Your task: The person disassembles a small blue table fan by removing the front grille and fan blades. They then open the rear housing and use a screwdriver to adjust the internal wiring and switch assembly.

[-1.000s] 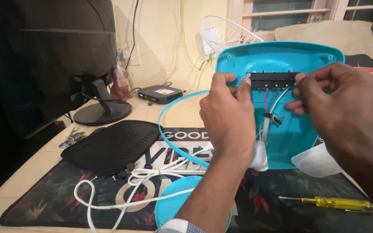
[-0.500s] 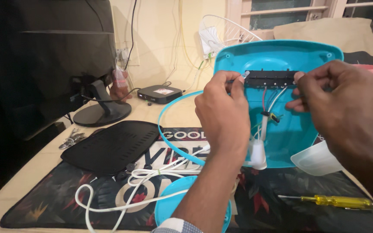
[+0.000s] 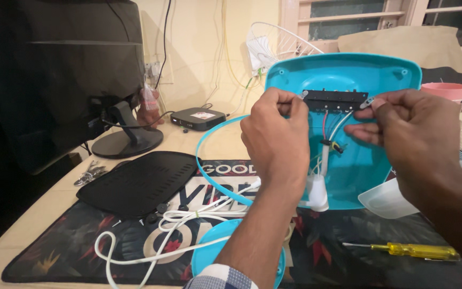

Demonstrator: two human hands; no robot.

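A turquoise plastic fan base shell stands tilted up on the mat, its inside facing me. A black switch block sits across its upper part, with red, white and other wires hanging below it. My left hand pinches the block's left end. My right hand pinches its right end with thumb and forefinger. A white capacitor-like part hangs on the wires near the shell's lower edge.
A yellow-handled screwdriver lies at the front right. A black vented cover, loose screws, a white cord and a turquoise ring lie on the patterned mat. A monitor stands left, a small black box behind.
My left hand has shifted slightly left and up along the switch block's end. My right hand's grip on the right end has loosened into a fingertip pinch.
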